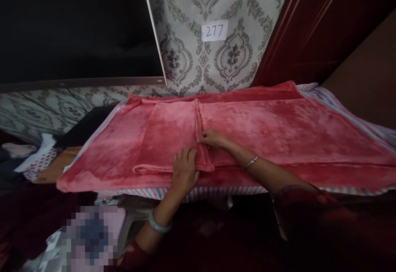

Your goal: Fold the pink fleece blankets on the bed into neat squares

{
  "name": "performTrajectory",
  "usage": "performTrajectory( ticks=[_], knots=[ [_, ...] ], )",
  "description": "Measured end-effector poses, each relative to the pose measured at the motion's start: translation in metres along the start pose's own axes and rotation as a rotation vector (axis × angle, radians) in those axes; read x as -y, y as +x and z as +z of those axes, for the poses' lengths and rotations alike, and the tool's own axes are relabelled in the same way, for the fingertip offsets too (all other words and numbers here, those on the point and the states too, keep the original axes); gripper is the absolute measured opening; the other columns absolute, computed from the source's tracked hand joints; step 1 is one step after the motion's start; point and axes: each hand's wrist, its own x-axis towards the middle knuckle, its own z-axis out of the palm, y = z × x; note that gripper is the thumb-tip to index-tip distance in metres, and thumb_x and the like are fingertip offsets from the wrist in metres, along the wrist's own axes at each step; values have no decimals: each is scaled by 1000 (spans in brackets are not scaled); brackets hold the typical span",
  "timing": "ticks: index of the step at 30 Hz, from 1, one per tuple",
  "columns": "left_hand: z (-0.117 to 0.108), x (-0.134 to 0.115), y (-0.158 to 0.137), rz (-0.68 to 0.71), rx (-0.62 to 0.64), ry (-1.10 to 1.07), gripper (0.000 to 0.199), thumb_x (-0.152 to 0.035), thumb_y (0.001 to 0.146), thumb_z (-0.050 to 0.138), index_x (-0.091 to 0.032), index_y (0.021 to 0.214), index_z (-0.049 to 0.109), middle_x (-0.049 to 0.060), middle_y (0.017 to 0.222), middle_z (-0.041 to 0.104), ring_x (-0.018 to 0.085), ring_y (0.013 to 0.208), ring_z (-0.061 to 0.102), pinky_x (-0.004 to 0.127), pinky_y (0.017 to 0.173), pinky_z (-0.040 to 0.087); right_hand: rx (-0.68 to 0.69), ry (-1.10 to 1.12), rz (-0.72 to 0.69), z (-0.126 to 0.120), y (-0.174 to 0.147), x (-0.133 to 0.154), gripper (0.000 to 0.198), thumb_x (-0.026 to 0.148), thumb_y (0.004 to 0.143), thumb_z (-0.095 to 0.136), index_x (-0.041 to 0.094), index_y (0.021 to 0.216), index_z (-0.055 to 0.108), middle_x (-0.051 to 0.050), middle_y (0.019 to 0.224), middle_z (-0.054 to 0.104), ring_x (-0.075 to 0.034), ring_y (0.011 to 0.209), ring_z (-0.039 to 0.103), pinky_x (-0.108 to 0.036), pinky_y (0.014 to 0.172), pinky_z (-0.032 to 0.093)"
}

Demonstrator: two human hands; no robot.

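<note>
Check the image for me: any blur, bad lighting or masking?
Head view: dim, near-black along the bottom edge and on the TV screen; left hand, right hand and pink blanket fairly readable; 277 card legible; pixelated patch at lower left hides detail.

Handwritten "277" on a white paper label (214, 31) against patterned wallpaper (204, 59).

Dim light, murky lower edge, blurred right sleeve (328, 218); pixelated patch (93, 239) lower left
</note>
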Motion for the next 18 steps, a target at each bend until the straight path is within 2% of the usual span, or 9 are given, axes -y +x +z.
performTrajectory(
  ticks=[3, 7, 12, 18],
  knots=[
    [-2, -2, -2, -33, -33, 19, 66, -13, 70, 64, -17, 136, 55, 18, 138, 56, 36, 120, 53, 51, 100, 42, 31, 171, -29, 0, -14, 3, 31, 35, 86, 67, 21, 66, 46, 9, 44, 43, -7, 38, 38, -18, 40, 31],
    [0, 0, -6, -28, -107, 38, 64, -16, 75, 63, -21, 138, 55, 16, 140, 56, 36, 121, 51, 50, 99, 40, 75, 434, -54, 1, -29, -5, 28, 38, 81, 71, 20, 71, 53, 9, 45, 47, -6, 36, 38, -17, 37, 28],
    [1, 2, -8, 7, -82, 60, 56, -15, 77, 62, -20, 133, 61, 16, 134, 60, 35, 118, 52, 49, 96, 41, 28, 382, 52, 8, -33, -25, 26, 28, 82, 68, 20, 66, 50, 9, 43, 48, -5, 33, 36, -16, 35, 26],
    [1, 4, -2, 119, 20, 24, 48, -9, 77, 60, -22, 123, 66, 13, 125, 66, 32, 110, 56, 46, 89, 45, 45, 358, 50, 4, -29, -28, 26, 26, 87, 63, 19, 65, 52, 6, 48, 55, -5, 35, 38, -16, 35, 26]
  ],
)
